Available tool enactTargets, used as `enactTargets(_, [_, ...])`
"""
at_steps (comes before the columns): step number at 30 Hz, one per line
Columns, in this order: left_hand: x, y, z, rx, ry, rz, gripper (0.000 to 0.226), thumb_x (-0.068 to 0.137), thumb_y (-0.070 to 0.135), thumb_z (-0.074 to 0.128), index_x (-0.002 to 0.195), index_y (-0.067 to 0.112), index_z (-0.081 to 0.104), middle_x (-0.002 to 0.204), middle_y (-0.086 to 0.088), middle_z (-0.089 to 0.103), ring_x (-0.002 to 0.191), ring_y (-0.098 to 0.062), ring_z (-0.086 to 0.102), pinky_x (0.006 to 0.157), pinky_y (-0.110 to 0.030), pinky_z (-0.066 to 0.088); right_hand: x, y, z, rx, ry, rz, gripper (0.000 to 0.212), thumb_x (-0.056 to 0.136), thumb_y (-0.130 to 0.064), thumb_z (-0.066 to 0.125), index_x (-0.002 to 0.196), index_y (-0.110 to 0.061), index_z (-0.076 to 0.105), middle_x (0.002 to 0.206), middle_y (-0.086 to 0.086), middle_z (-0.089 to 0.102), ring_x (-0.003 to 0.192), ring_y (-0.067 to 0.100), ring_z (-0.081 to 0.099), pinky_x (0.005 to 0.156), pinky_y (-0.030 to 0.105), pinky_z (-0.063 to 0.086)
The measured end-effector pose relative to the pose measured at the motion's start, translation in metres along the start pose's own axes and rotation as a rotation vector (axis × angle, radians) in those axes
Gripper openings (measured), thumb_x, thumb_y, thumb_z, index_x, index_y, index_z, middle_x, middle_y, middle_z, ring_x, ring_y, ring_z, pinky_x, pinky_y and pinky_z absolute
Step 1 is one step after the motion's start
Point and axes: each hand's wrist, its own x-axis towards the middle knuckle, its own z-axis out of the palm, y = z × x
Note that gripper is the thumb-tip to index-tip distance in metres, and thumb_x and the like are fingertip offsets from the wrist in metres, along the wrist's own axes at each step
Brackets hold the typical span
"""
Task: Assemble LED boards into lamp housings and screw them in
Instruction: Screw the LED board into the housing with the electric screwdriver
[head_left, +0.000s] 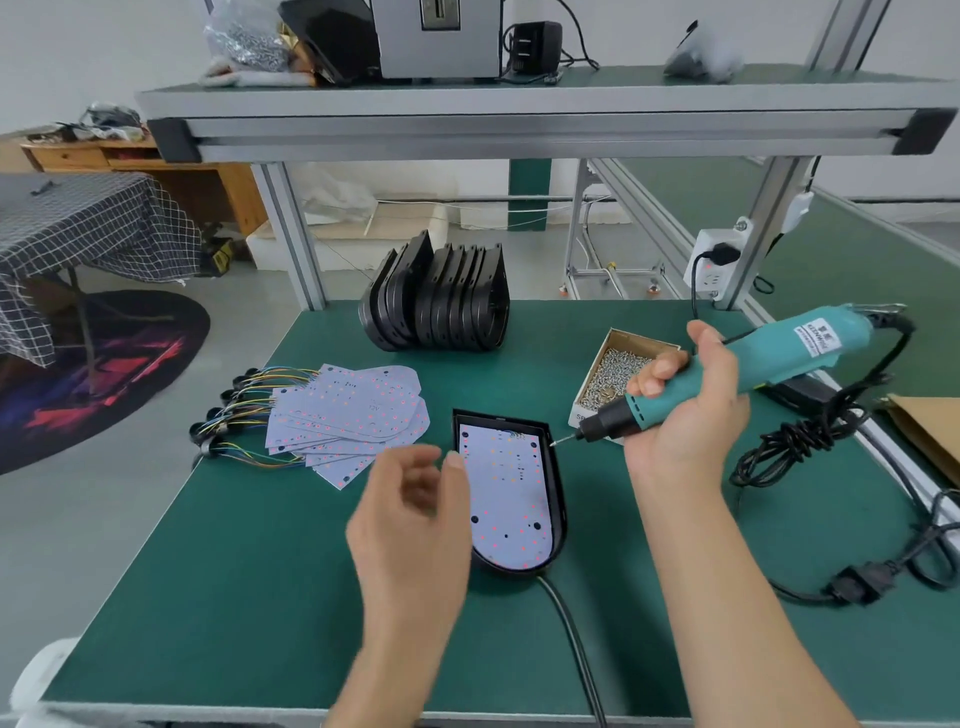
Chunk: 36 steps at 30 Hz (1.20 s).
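Screwdriving is the step in hand, judged from the layout: one LED board (506, 491) already lies inside a black lamp housing (558, 499) at centre frame, and no screw heads can be made out in it.

Nearest, the left hand (415, 512) hovers just left of the housing, fingers loosely curled and holding nothing; motion blur hides whether a fingertip touches the rim. The right hand (685, 410) is wrapped around the grip of a teal electric screwdriver (748, 371). The bit points down-left, its tip just beside the housing's upper right corner and apparently carrying a screw, though this is too small to confirm.

The next move calls for steadying the housing with the left hand, bringing the bit upright over a board hole, and pressing straight down.

A black cable (571, 639) leaves the housing's near end toward the bottom edge. A second, coiled power cord (810, 441) lies at right and may drag on the driver.

Behind the right hand sits an open carton of screws (615, 371). At centre left, spare LED boards (353, 415) with coloured leads lie fanned on the green mat (260, 571). Farther back, a row of empty housings (441, 301) stands on edge. A wall socket (714, 267) is fixed to the frame post at upper right.
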Motion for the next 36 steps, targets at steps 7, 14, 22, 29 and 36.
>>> enactTargets(7, [0.051, -0.01, 0.017, 0.592, -0.406, -0.178, 0.067, 0.089, 0.06, 0.063, 0.137, 0.015, 0.049, 0.125, 0.0, 0.062, 0.123, -0.026, 0.055, 0.107, -0.044, 0.043, 0.023, 0.034, -0.006, -0.18, -0.043, -0.092, 0.009, 0.093, -0.014, 0.065, 0.085, -0.019, 0.064, 0.057, 0.008, 0.049, 0.044, 0.021, 0.038, 0.051, 0.029, 0.034])
enactTargets(14, [0.057, -0.02, 0.034, 0.54, -0.521, -0.282, 0.04, 0.086, 0.048, 0.068, 0.107, 0.015, 0.057, 0.107, -0.003, 0.065, 0.101, -0.028, 0.063, 0.093, -0.044, 0.054, 0.029, 0.046, -0.01, -0.303, -0.14, -0.125, 0.004, 0.088, -0.025, 0.068, 0.086, -0.023, 0.065, 0.056, 0.007, 0.051, 0.043, 0.022, 0.041, 0.052, 0.029, 0.035])
enactTargets(22, [0.059, -0.031, 0.04, 0.418, -0.493, -0.254, 0.024, 0.086, 0.035, 0.07, 0.098, 0.017, 0.06, 0.106, -0.002, 0.067, 0.096, -0.023, 0.065, 0.083, -0.039, 0.056, 0.029, 0.053, -0.013, -0.308, -0.15, -0.119, 0.007, 0.087, -0.027, 0.067, 0.09, -0.021, 0.067, 0.055, 0.008, 0.051, 0.042, 0.022, 0.041, 0.051, 0.028, 0.036])
enactTargets(29, [0.059, -0.037, 0.043, 0.38, -0.461, -0.239, 0.021, 0.085, 0.033, 0.072, 0.096, 0.019, 0.06, 0.103, 0.0, 0.068, 0.093, -0.021, 0.066, 0.08, -0.036, 0.056, 0.033, 0.059, -0.017, -0.327, -0.162, -0.12, 0.011, 0.089, -0.022, 0.065, 0.097, -0.013, 0.063, 0.056, 0.007, 0.053, 0.042, 0.023, 0.041, 0.051, 0.028, 0.038])
enactTargets(36, [0.059, -0.04, 0.044, 0.372, -0.448, -0.228, 0.021, 0.085, 0.034, 0.072, 0.095, 0.02, 0.059, 0.102, 0.001, 0.067, 0.092, -0.021, 0.065, 0.077, -0.036, 0.055, 0.031, 0.061, -0.016, -0.336, -0.185, -0.13, 0.002, 0.092, -0.018, 0.063, 0.091, -0.016, 0.064, 0.057, 0.001, 0.054, 0.041, 0.02, 0.043, 0.049, 0.026, 0.037])
